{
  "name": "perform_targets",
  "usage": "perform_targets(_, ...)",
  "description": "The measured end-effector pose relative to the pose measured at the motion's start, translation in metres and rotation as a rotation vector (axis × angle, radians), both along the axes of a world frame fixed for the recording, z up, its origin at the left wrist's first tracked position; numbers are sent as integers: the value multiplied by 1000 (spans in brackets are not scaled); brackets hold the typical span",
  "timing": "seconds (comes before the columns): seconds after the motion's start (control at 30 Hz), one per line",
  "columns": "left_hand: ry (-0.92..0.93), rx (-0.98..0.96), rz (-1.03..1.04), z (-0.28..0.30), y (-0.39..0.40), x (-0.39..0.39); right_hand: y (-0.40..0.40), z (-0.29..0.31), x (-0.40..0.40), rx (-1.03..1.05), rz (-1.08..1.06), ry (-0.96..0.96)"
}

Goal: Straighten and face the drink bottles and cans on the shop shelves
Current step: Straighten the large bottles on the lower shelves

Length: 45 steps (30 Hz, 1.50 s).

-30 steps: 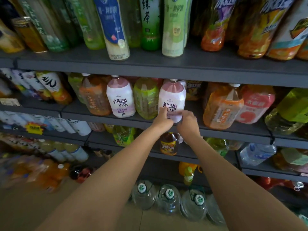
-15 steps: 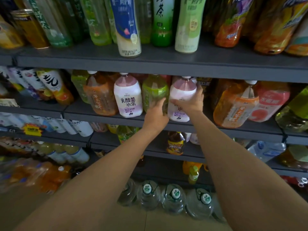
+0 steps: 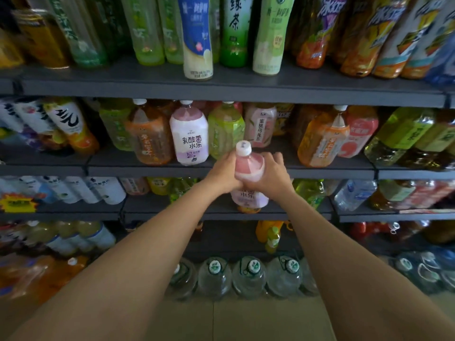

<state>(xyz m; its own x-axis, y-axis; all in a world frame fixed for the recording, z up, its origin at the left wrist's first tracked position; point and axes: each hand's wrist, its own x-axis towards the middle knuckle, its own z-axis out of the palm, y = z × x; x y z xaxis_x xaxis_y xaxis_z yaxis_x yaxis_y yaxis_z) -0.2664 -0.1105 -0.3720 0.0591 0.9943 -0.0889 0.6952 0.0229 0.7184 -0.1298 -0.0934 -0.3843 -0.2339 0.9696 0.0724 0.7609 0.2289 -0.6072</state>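
Note:
A pink-and-white drink bottle point(image 3: 248, 166) with a white cap is off the shelf, held in front of the middle shelf's edge point(image 3: 147, 169). My left hand point(image 3: 225, 173) grips its left side and my right hand point(image 3: 272, 174) wraps its right side. A matching pink-and-white bottle point(image 3: 189, 137) stands upright on the middle shelf, label facing out. Where the held bottle stood there is a gap, with a pale pink peach-tea bottle point(image 3: 259, 125) showing behind it.
Green point(image 3: 225, 130) and orange point(image 3: 322, 141) bottles flank the gap. The top shelf point(image 3: 221, 91) carries tall bottles. Lower shelves hold more drinks, and several large water jugs point(image 3: 248, 275) stand on the floor.
Both hands pulled the pink-and-white bottle forward and down off the middle shelf, leaving a gap. The camera view shifted slightly.

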Motion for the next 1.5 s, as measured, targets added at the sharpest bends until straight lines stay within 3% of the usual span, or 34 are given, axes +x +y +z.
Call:
perform_targets(0.13,-197,-106,39,2,-42,-52,-30,0,-41,-96,111,-80)
perform_targets(0.27,-287,-27,244,-9,-81,-105,-57,-7,-94,-174,236,-161)
perform_targets(0.57,9,-9,383,-36,-142,-174,-108,-54,-179,-269,329,-266)
perform_targets(1.1,83,-26,405,-31,-167,-179,-136,-57,-201,-231,354,-348)
perform_targets(1.37,145,-76,397,-21,-170,-160,-136,-53,-184,-266,469,-349)
perform_targets(1.5,199,-78,352,-25,-167,-135,-140,-59,-162,-271,422,-352)
